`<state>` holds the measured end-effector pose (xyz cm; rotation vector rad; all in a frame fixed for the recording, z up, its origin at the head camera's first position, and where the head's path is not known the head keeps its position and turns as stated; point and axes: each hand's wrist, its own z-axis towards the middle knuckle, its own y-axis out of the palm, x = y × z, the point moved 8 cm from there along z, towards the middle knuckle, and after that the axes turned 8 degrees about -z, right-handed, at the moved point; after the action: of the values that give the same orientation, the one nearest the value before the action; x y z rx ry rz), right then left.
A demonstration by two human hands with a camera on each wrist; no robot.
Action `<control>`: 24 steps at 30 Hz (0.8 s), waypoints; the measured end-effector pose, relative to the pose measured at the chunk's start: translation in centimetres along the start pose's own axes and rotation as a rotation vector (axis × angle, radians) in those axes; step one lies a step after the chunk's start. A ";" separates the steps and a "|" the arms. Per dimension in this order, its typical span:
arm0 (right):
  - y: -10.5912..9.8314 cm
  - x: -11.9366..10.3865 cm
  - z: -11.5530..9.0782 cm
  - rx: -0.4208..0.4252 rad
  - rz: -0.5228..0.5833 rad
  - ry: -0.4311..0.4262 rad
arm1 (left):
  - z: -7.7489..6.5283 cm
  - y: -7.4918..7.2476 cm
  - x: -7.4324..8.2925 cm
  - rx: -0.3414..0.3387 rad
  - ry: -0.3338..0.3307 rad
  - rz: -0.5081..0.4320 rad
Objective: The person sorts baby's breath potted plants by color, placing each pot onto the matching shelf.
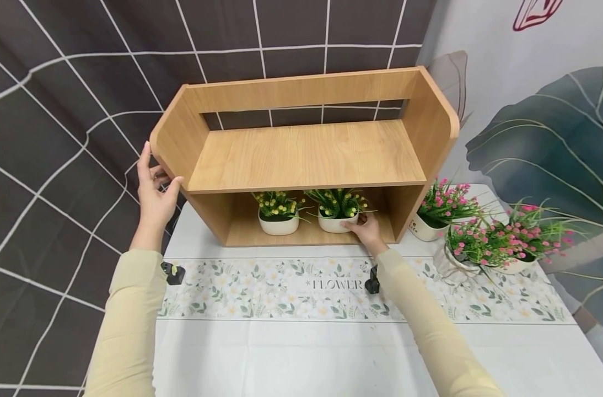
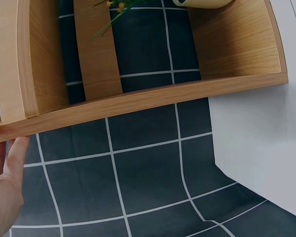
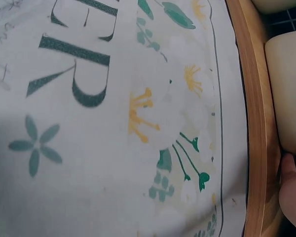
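A wooden two-tier shelf (image 1: 306, 157) stands on the table against the tiled-pattern cloth. My left hand (image 1: 155, 193) grips the front edge of its left side panel, fingers and thumb on either side of the board. On the lower tier are two white pots with yellow-flowered plants. My right hand (image 1: 367, 230) holds the right-hand potted plant (image 1: 334, 224) low on its right side. The other potted plant (image 1: 279, 226) stands to its left. In the right wrist view, the thumb (image 3: 288, 165) meets the base of the cream pot (image 3: 288, 94); the rest of that hand is mostly cut off.
Right of the shelf stand three potted plants with pink flowers: one pot (image 1: 425, 227) beside the side panel, a textured pot (image 1: 455, 264) in front and another pot (image 1: 518, 266) farther right. A floral runner (image 1: 272, 286) marked FLOWER crosses the white table (image 1: 281, 353).
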<state>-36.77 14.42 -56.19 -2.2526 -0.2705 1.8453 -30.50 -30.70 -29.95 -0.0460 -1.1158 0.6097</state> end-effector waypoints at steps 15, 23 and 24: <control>-2.6 -0.6 -1.7 0.028 0.139 -0.033 | -0.1 0.2 -0.1 -0.006 -0.023 0.006; -3.4 -0.5 -3.7 0.026 0.103 -0.046 | -0.3 0.0 -0.2 0.001 -0.044 0.005; -3.4 -0.5 -4.0 0.022 0.105 -0.052 | -0.4 -0.1 -0.3 0.002 -0.049 0.006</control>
<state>-32.98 17.33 -53.97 -2.2467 -0.1421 1.9501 -30.24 -30.78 -30.32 -0.0327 -1.1626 0.6205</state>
